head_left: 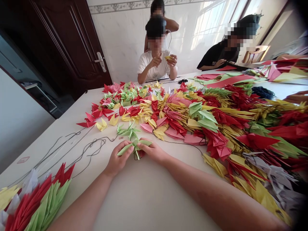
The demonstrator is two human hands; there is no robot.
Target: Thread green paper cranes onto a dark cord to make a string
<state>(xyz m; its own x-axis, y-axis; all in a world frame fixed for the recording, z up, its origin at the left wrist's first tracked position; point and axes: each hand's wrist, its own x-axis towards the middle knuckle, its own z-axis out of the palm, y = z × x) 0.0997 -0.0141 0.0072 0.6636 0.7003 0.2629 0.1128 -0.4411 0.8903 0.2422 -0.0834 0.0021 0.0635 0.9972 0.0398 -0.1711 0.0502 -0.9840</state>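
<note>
Between my two hands, low over the white table (134, 195), is a light green folded paper piece (135, 145) with wing-like flaps spread to both sides. My left hand (117, 158) pinches its left flap with the thumb on top. On the right flap my right hand (152, 150) has a similar pinch, its lower fingers partly hidden beneath the paper. Just beyond the held piece lie more green folded papers (128, 130), close to a dark cord (96, 140) that runs off to the left.
A big heap of red, yellow, pink and green folded papers (180, 112) spreads across the back and right. Another stack (40, 202) sits at the lower left. Across the table a person (156, 64) holds yellow paper; another person (216, 57) leans in at the right.
</note>
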